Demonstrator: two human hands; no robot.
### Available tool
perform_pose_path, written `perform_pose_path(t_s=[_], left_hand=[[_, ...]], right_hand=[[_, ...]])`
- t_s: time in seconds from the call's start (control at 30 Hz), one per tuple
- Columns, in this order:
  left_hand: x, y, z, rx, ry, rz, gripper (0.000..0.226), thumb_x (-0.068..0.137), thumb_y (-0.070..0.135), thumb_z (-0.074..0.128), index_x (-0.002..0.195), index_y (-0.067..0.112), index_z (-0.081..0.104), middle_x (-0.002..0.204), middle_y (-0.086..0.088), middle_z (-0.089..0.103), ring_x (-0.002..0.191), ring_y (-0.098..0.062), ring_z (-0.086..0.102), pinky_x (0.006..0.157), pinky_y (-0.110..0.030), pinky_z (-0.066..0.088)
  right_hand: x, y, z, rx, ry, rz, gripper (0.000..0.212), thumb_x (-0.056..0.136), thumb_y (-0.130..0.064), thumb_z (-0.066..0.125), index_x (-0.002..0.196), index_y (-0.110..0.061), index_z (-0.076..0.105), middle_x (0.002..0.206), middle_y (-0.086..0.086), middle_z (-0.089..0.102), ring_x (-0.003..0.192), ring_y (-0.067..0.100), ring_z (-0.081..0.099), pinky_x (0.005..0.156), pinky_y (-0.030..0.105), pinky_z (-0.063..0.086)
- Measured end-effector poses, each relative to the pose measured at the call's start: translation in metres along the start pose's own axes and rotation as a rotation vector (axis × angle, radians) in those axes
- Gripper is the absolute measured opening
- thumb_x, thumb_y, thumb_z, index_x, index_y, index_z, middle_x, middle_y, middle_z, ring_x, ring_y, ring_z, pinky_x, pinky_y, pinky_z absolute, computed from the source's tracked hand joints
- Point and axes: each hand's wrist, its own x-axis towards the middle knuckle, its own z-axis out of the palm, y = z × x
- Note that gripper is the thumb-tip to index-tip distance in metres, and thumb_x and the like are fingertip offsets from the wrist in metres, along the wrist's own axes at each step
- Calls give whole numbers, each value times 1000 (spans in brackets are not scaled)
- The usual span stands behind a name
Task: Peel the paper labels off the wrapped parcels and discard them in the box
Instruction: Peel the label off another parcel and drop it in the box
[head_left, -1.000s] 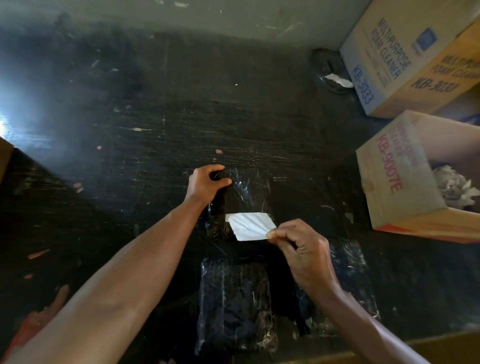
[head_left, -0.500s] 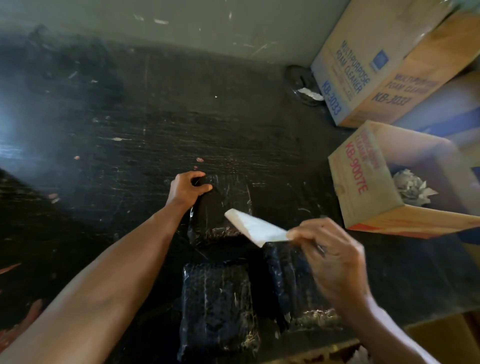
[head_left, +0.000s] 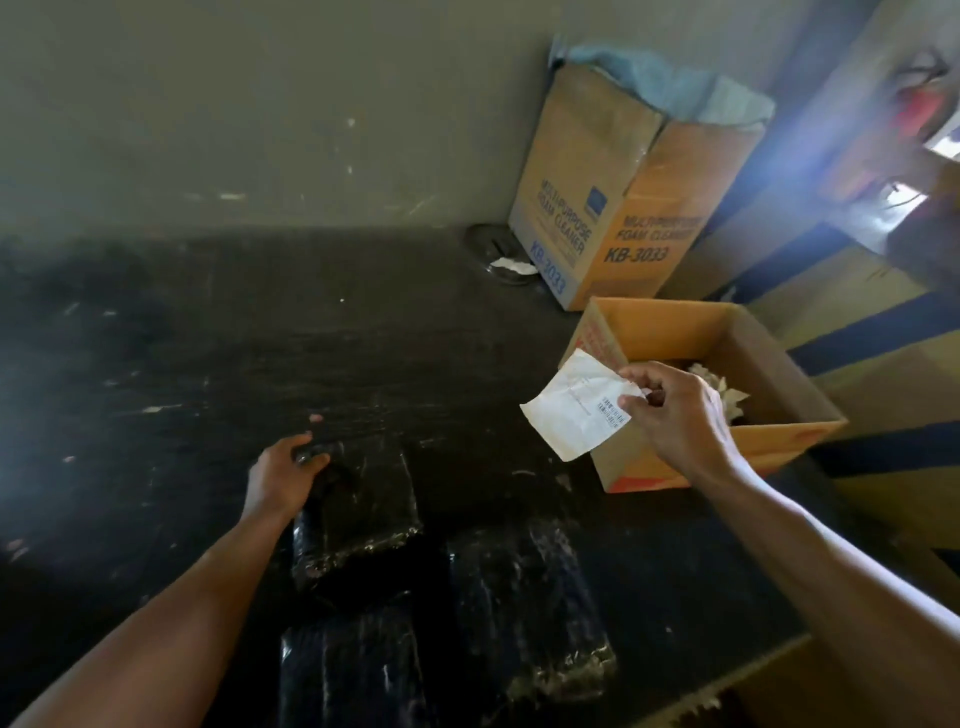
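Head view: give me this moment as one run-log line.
stage: label off, not yet binned | right hand: pinches label by box | left hand: grips parcel on table

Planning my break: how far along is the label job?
Done: crumpled paper lies in the open box; the parcel under the left hand looks bare. In hand: the right hand pinches a peeled label beside the box. Left: dropping it in; nearer parcels show no labels.

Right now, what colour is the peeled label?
The label is white with small dark print; head view.
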Motion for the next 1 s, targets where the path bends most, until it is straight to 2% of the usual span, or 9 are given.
perform_pose_path(t_s=[0.1,0.17,0.23,0.33,0.47,0.6,0.77,0.9,1.0], left_hand=[[-10,36,12,-2,-11,18,48,91,26,71,136,15,58,132,-7,63,113,-25,62,93,-33,47],[-19,70,30,1,-14,63,45,92,25,70,134,15,60,129,-5,64,104,-21,64,85,-28,47],[-27,105,54,-35,-32,121,42,91,25,71,131,16,62,127,-1,65,111,-19,62,93,-29,45],[-41,159,99,-51,-110,186,39,89,31,72,126,23,64,123,6,66,114,-12,61,101,-32,46],[-62,220,167,-21,-276,318,42,89,29,72,129,22,62,126,5,65,112,-8,63,101,-30,49],[-85,259,215,41,-376,359,52,91,29,69,140,24,52,138,1,56,119,-11,58,101,-32,48],[-100,290,259,122,-341,372,63,90,37,70,145,22,45,148,-1,48,135,-17,47,108,-38,40],[-109,306,280,74,-331,402,74,87,38,72,149,16,37,148,8,43,137,-10,39,107,-28,35],[-114,311,290,42,-338,400,76,80,50,75,145,27,41,145,11,46,135,-10,42,107,-29,37]], right_hand=[[22,37,-33,-22,82,-12,38,89,-13,75,126,-16,68,123,3,70,102,17,67,70,23,54],[39,61,-55,-38,85,34,59,86,-12,78,141,-19,56,117,0,68,102,15,63,78,25,51],[55,79,-75,-44,99,99,65,86,-9,78,144,-16,50,115,1,66,99,17,62,79,25,46],[78,107,-89,-13,155,165,46,85,-9,78,128,-9,61,119,9,70,106,26,67,81,29,50],[103,139,-92,95,199,308,28,78,-16,80,103,-18,70,112,4,70,103,25,66,86,40,58],[114,155,-85,211,201,407,4,87,-10,72,88,-6,72,91,7,67,72,16,58,55,21,42],[125,178,-65,286,146,442,15,92,-9,64,82,-6,75,82,10,70,61,10,57,43,17,38],[135,183,-44,272,109,415,18,90,-10,69,73,-9,74,78,6,71,65,13,62,47,19,45],[141,182,-30,281,54,375,21,87,-6,72,67,-9,74,71,4,71,60,11,63,46,17,45]])
